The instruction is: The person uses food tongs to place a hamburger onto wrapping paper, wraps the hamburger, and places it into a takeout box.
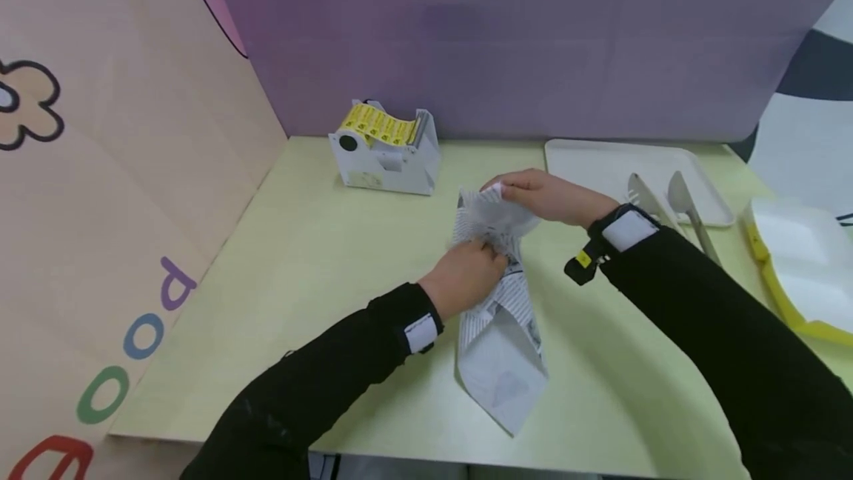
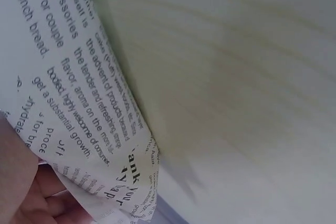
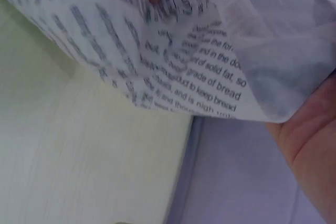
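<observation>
- Paper bag [image 1: 498,317], printed with text, lies on the pale green worktop [image 1: 320,272], closed end toward the person, open end pointing away.
- Left hand [image 1: 463,276] grips the bag at mid-length, fingers curled into the paper and pressing it down.
- Right hand [image 1: 549,197] pinches the raised far edge of the bag mouth; fingers narrow, closed on the paper.
- Wrist views show only printed paper close up; whether the bag holds anything cannot be told.
- Risk: the paper looks thin; opposed pulling by both hands could tear the mouth.
- Risk: a loosened left grip could let the bag slide on the smooth worktop.
- Tape dispenser [image 1: 386,150], tray [image 1: 600,161] and tongs [image 1: 673,202] stand well apart.
</observation>
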Demonstrator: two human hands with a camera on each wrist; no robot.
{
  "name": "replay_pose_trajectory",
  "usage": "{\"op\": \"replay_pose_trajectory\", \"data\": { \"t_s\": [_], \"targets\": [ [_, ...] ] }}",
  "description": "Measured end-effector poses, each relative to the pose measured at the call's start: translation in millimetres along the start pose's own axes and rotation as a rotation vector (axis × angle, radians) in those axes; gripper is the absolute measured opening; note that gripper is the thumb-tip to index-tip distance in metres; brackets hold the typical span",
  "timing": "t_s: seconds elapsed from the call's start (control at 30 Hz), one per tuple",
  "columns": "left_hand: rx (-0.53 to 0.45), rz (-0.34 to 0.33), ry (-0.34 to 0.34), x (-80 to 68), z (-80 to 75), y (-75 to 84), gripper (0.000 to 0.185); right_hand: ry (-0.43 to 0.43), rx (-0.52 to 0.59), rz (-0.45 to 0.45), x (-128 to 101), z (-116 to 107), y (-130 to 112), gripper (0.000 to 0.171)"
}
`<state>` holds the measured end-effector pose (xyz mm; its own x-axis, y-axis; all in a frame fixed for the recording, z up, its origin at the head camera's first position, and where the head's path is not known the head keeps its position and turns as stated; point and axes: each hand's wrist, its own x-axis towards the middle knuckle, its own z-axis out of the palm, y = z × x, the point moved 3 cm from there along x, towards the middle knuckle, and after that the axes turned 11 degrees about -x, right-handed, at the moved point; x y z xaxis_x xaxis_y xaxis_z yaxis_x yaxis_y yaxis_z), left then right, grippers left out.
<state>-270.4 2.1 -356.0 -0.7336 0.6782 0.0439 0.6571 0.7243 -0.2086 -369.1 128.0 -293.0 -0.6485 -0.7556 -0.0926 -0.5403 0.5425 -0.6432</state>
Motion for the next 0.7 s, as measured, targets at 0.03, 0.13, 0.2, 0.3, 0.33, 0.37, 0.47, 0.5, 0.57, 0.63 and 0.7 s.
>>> {"op": "replay_pose_trajectory", "data": {
  "t_s": [0.03,0.13,0.2,0.3,0.33,0.37,0.47,0.5,0.57,0.63,0.7],
  "targets": [
    [0.002,0.0,0.017,-0.2,-0.1,-0.1,0.021,0.001,-0.026,-0.014,-3,2,-4,0.04],
    [-0.005,-0.01,0.069,-1.8,-0.6,-0.1,0.021,0.019,-0.1,-0.056,-12,10,-12,0.038],
    [-0.006,-0.02,0.093,-3.0,-0.9,0.1,0.022,0.038,-0.133,-0.076,-17,16,-15,0.038],
    [-0.001,-0.026,0.107,-3.8,-1.4,0.0,0.022,0.075,-0.146,-0.097,-24,25,-16,0.037],
    [0.002,-0.024,0.113,-4.0,-1.7,-0.1,0.022,0.088,-0.14,-0.102,-26,28,-16,0.036],
    [0.004,-0.02,0.117,-4.0,-2.1,-0.3,0.022,0.105,-0.132,-0.105,-29,31,-16,0.036],
    [-0.002,-0.011,0.123,-4.5,-3.2,-1.0,0.02,0.162,-0.091,-0.111,-35,41,-14,0.035],
    [-0.01,-0.007,0.126,-4.6,-3.4,-1.2,0.019,0.183,-0.071,-0.113,-37,44,-13,0.035],
    [-0.021,0.007,0.125,-4.7,-2.9,-1.5,0.018,0.215,-0.028,-0.112,-41,50,-11,0.035],
    [-0.017,0.018,0.11,-4.8,-1.5,-1.8,0.017,0.23,0.01,-0.102,-44,56,-8,0.036],
    [-0.021,0.017,0.096,-4.6,0.1,-2.7,0.017,0.223,0.058,-0.092,-47,62,-6,0.038]
  ]
}}
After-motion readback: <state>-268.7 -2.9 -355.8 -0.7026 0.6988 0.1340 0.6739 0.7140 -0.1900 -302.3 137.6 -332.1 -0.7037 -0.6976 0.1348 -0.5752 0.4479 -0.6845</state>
